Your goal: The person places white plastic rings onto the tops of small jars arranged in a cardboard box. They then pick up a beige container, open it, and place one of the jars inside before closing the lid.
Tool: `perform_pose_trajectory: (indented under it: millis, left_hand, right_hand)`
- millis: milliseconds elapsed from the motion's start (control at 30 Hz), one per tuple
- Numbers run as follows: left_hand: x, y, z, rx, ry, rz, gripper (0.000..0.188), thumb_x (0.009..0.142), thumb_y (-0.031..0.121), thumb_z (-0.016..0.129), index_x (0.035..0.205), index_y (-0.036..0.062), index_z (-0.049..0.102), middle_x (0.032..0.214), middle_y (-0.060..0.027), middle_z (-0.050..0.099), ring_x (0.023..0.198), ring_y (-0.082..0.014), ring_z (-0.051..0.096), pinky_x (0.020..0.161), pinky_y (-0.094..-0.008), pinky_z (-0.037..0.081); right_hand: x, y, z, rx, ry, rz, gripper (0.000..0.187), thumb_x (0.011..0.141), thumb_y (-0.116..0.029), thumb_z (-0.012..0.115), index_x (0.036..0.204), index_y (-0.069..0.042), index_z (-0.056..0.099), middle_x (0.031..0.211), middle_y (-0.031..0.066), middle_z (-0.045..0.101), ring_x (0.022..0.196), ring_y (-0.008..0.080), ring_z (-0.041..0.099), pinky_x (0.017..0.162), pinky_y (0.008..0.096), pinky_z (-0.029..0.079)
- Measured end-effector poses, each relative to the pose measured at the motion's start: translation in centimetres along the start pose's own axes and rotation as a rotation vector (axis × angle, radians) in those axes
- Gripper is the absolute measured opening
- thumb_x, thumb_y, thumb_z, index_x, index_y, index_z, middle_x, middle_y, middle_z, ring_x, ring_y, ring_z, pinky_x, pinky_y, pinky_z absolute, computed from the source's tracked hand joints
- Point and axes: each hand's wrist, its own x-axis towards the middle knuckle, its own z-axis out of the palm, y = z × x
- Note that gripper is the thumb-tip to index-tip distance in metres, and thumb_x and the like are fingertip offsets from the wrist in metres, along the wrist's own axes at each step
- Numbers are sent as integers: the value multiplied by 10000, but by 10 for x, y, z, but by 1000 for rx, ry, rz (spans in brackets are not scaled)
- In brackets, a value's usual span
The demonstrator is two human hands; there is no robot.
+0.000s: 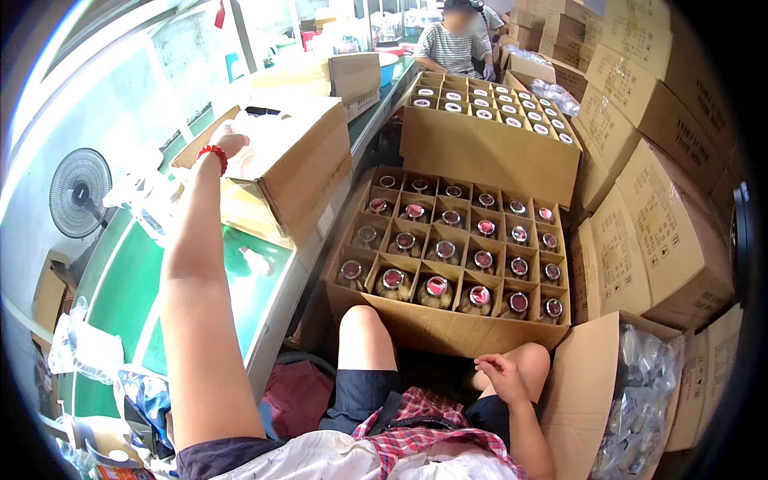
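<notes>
- Fingers of your left hand (230, 142) stretch into the open carton (310, 178) at the upper left; I cannot tell whether they grasp anything there.
- Fingers of your right hand (502, 376) are loosely curled, with nothing visible in them, by your knee at the lower right of centre.
- That open carton, the one you reach into, stands on the green bench (104, 280) running up the left side of the frame.
- Your left wrist wears a red beaded bracelet (212, 150).
- Before your knees, mid-frame, a divided carton (448, 326) holds upright glass bottles (436, 293), one per cell, many showing red or pink at the mouth.
- Just behind it, at the upper right of centre, a second divided carton (490, 148) holds pale-rimmed round tops.
- At the lower right, another carton (580, 384) contains clear plastic bags (640, 400).
- At the top, a person (450, 46) wears a striped shirt.
</notes>
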Motion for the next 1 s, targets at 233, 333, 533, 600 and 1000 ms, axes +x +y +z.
perform_pose_trajectory:
  millis: [233, 333, 533, 600, 1000]
  left_hand:
    - [-24, 41, -9, 60, 464, 134, 438, 810, 130, 523, 1240, 52, 509, 1112, -237, 609, 973, -338, 623, 824, -390, 504]
    - [-26, 56, -9, 260, 522, 246, 370, 819, 89, 504, 1187, 48, 526, 1170, -245, 568, 1013, -378, 596, 857, -420, 492]
    - [-1, 31, -37, -366, 558, 135, 547, 800, 9, 536, 1330, -48, 412, 1212, -278, 547, 1108, -382, 558, 933, -372, 455]
    - [-4, 25, -36, -261, 551, 171, 549, 798, 11, 541, 1330, -37, 415, 1178, -269, 571, 1099, -380, 563, 931, -381, 455]
    - [-90, 111, -18, 565, -199, -1, 463, 762, 321, 615, 1151, 69, 624, 1200, -192, 592, 1102, -277, 575, 928, -360, 463]
  right_hand:
    - [10, 2, 45, 109, -34, -21, 156, 910, -85, 582, 1016, 14, 639, 922, 55, 672, 848, 109, 621, 755, 224, 483]
    - [19, -4, 59, -14, -77, -100, 149, 899, -81, 592, 1008, 6, 642, 898, 51, 671, 816, 104, 620, 735, 226, 485]
    - [19, 1, 68, -133, -73, -169, 156, 877, -78, 610, 1006, 3, 641, 874, 66, 676, 784, 99, 620, 721, 239, 494]
    - [12, 5, 64, -106, -52, -140, 157, 878, -80, 607, 1007, 3, 641, 879, 67, 679, 787, 99, 623, 725, 236, 495]
    - [-8, 29, 67, -170, -6, -51, 172, 872, -103, 621, 1013, -8, 650, 829, 45, 662, 713, 71, 574, 658, 217, 472]
